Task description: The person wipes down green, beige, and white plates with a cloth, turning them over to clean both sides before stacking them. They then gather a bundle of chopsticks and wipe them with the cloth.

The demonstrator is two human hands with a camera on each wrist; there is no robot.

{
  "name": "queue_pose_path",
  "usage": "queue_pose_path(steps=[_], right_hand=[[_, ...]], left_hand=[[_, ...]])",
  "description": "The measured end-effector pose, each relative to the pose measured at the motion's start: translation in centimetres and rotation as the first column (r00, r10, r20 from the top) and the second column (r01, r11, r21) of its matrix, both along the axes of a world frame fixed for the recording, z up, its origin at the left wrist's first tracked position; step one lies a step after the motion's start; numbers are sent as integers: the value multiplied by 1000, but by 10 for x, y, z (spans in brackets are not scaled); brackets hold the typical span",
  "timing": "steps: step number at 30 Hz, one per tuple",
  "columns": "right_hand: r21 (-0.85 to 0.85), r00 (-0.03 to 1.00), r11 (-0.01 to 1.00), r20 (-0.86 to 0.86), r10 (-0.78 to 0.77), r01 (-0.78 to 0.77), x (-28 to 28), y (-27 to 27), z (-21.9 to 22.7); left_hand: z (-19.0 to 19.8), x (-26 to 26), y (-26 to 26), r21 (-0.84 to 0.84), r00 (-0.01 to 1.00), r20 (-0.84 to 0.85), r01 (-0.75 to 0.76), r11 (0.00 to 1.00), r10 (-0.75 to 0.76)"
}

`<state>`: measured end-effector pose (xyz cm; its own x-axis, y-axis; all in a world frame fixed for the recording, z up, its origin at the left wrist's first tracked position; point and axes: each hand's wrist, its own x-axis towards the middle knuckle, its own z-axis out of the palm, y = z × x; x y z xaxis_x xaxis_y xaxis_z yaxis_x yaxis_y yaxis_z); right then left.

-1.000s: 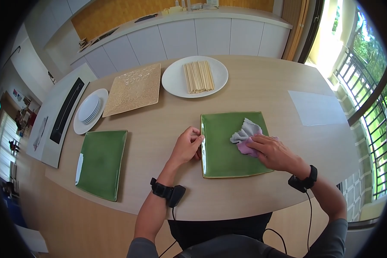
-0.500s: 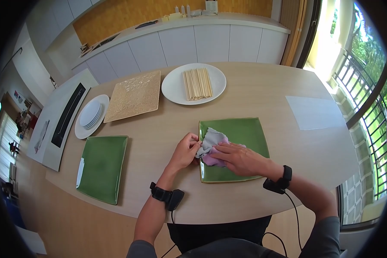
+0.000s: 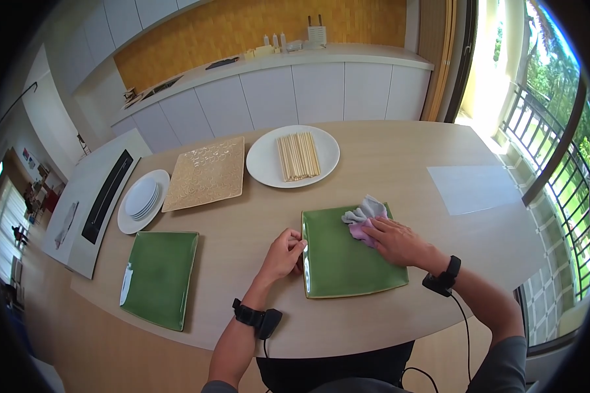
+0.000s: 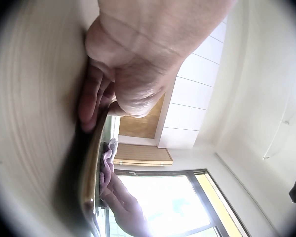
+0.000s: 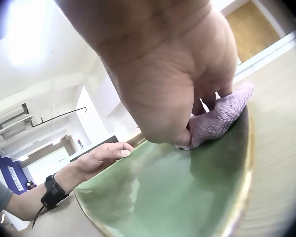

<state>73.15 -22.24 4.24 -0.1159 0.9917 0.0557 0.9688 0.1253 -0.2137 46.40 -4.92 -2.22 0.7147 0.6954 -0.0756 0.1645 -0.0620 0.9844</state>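
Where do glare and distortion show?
Head: fisheye bends the pale wood-grain table, corners go black, glare lines the left edge of the right square green glazed plate; left wrist: bright glass window washed out; right wrist: pale reflections on that plate.

On my head feed: pale tbl (image 3: 387, 160) on a tan flr (image 3: 144, 360), long counter (image 3: 347, 55) behind w/ white cabs (image 3: 262, 98) below, orange-tan wall (image 3: 229, 33) above. Big win. (image 4: 160, 202) on the R lets in strong daylight, w/ dark railing (image 3: 544, 124) & green trees (image 3: 557, 62) outside. My R wrist view gets a white clg (image 5: 54, 64).
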Motion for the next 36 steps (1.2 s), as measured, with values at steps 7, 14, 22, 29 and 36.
queue_pose_path(steps=[7, 14, 22, 29, 36], right_hand=[[61, 989, 988, -38, 144, -142, -5, -47, 7], [82, 950, 961, -149, 275, -265, -39, -40, 0], [78, 975, 972, 38, 220, -223, -62, 8, -13], [218, 974, 954, 141, 178, -206, -61, 59, -30], [245, 984, 966, 176, 36, -80, -37, 85, -32]], left_hand=[[5, 0, -2, -9, 1000, -1, -1, 1000, 1], [1, 0, 0, 4, 1000, 10, 24, 1000, -24], [-10, 0, 6, -11, 998, 9, 56, 998, -56], [-10, 1, 3, -32, 998, 58, 34, 999, -32], [-8, 0, 1, -14, 999, 38, 27, 1000, -26]])
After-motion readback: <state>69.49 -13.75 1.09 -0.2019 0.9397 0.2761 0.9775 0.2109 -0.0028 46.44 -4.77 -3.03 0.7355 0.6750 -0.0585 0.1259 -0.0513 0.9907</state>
